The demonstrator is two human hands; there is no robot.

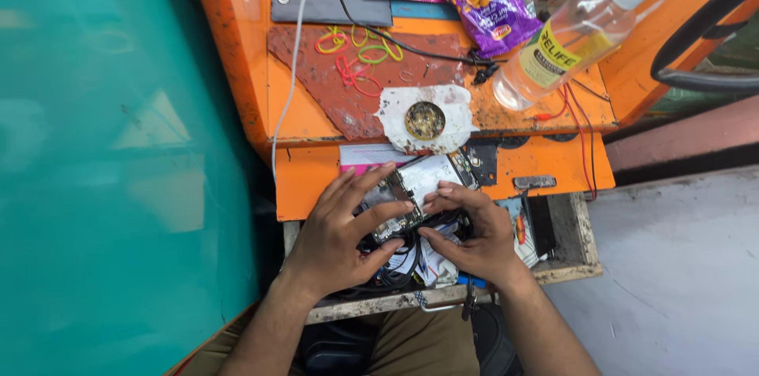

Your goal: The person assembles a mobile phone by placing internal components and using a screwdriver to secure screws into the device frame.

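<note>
An opened mobile phone with its back off, showing a circuit board and a silvery shield, lies tilted over an open drawer. My left hand grips its lower left side, thumb and fingers spread around the edge. From the right, my right hand holds the phone, fingertips pressing on its lower middle. Under the hands lie black cables and papers in the drawer.
An orange workbench holds coloured rubber bands, a round tin on a white pad, a clear spray bottle, two snack packets, a grey slab and wires. A teal glass counter stands left.
</note>
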